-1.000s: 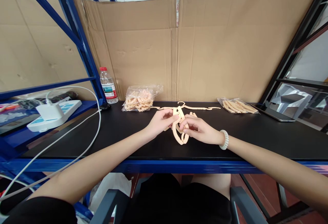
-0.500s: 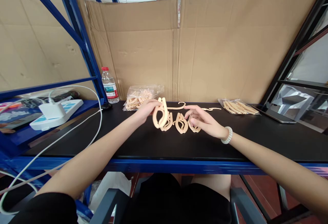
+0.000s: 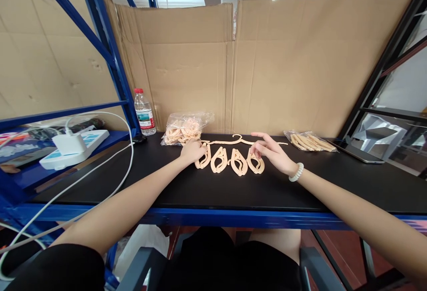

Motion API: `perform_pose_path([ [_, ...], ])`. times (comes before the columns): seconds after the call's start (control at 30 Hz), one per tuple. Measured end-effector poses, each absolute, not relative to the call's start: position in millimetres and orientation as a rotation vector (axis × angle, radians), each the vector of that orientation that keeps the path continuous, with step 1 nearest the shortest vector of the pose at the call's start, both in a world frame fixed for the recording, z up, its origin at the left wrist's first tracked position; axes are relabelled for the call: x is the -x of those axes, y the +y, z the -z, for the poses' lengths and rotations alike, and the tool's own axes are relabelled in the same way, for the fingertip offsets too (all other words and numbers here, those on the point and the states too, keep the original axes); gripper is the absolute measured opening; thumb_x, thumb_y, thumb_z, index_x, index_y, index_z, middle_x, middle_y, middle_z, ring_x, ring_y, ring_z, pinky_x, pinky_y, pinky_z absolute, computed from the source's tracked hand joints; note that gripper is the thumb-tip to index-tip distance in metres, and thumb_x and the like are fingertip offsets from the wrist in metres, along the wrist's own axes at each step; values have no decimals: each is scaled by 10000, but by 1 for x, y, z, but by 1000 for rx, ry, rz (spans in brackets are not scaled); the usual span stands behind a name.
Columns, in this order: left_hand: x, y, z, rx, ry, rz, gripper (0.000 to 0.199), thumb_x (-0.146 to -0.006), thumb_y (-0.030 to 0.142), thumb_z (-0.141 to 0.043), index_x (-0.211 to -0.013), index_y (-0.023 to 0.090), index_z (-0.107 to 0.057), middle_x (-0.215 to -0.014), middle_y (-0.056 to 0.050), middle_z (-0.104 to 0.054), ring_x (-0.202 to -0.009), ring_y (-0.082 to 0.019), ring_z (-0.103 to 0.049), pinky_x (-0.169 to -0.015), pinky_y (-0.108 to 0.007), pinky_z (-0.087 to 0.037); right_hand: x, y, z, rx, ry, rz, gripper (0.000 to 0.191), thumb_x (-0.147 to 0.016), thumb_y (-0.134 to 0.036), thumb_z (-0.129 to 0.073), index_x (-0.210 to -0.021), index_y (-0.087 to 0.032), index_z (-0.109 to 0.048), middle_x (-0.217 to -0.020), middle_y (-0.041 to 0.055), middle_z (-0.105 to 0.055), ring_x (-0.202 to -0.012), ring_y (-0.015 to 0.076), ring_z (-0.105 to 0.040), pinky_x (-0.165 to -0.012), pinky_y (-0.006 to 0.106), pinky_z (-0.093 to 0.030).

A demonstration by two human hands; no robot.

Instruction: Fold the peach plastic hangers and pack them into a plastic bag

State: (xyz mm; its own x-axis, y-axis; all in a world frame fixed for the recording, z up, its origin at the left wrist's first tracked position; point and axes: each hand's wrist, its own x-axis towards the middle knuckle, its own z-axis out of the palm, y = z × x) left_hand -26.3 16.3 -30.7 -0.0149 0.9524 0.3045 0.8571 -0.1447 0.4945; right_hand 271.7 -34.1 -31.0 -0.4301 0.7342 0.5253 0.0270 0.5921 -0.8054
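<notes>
Several folded beige travel hangers lie in a row on the black tabletop. My left hand is at the left end, its fingers closed on the leftmost folded hanger, which rests on the table. To its right lie another folded hanger and one more folded hanger. My right hand is by the rightmost folded hanger, fingers apart and index stretched out; whether a fingertip touches it I cannot tell. Behind the row lies an unfolded hanger, hook pointing away, its right arm partly behind my right hand.
A clear bag of beige hangers stands behind my left hand. Another clear bag of beige pieces lies at the right, beside a dark flat device. A water bottle, power strip and white cable are leftward.
My left hand has lowered the folded hanger from above the row to the table at the left end. My right hand has shifted slightly right, uncovering more of the rightmost hanger.
</notes>
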Motion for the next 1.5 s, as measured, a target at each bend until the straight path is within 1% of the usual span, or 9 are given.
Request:
perform_pose_path([
  [0.13,22,11,35,-2140,2010,-860,160,-762,317,-557,-743,169,-613,-1006,-146,-598,-1042,-338,-545,-845,-398,-418,-271,-35,31,690,-1895,-815,431,-938,-433,-509,-1286,-203,-397,-789,14,-591,-701,167,-539,-676,329,-468],
  [0.3,19,-2,25,-2444,1777,-825,265,-850,374,-513,-994,188,-634,-1098,-101,-585,-1124,-268,-521,-988,-376,-387,-265,-42,31,747,-2149,-404,350,-968,-375,-442,-1276,-207,-438,-810,31,-600,-773,204,-576,-732,375,-498],
  [0.4,15,-18,14,-2770,1403,-644,449,-884,527,-457,-1162,213,-617,-1236,-100,-561,-1172,-270,-515,-1030,-408,-373,-256,-51,31,721,-2374,-76,355,-964,-374,-447,-1261,-187,-503,-980,97,-631,-954,257,-565,-870,454,-475],
  [0.5,10,-37,8,-2799,1357,-338,608,-880,645,-383,-1350,281,-509,-1495,-104,-378,-1388,-346,-294,-1103,-550,-236,-246,-59,34,734,-2554,117,506,-945,-416,-490,-1388,-181,-422,-1250,147,-570,-1168,304,-492,-992,523,-394],
  [0.6,3,-51,7,-2626,1481,-3,755,-834,739,-351,-1479,351,-296,-1598,-77,-141,-1451,-402,-54,-1059,-704,-98,-242,-59,39,800,-2646,143,618,-949,-458,-482,-1470,-167,-322,-1414,164,-461,-1326,314,-377,-1068,536,-317],
  [0.7,-1,-56,9,-2540,1512,94,802,-819,769,-323,-1503,384,-159,-1599,-66,-39,-1450,-399,16,-1030,-739,-53,-244,-55,43,925,-2691,104,705,-954,-543,-426,-1504,-137,-253,-1527,179,-290,-1420,322,-221,-1122,553,-211],
  [0.9,-9,-53,17,-2568,1474,33,818,-810,788,-304,-1502,375,-167,-1598,-46,-3,-1454,-387,23,-1040,-733,-39,-249,-47,45,1058,-2776,-87,810,-939,-671,-280,-1529,-128,-164,-1565,162,-136,-1449,300,-103,-1154,543,-124],
  [1.07,-24,-46,21,-2606,1475,-4,869,-803,797,-279,-1516,314,-160,-1597,-30,-1,-1453,-396,19,-1040,-738,-62,-258,-36,44,1137,-2768,-90,812,-939,-673,-260,-1530,-127,-148,-1566,154,-128,-1451,294,-91,-1153,556,-101],
  [1.5,-36,-36,28,-2652,1515,-124,853,-807,781,-304,-1504,295,-238,-1591,-38,-118,-1457,-378,-52,-1078,-693,-94,-264,-19,46,1172,-2751,-64,830,-932,-691,-222,-1527,-116,-162,-1566,152,-137,-1451,295,-104,-1147,569,-98],
])
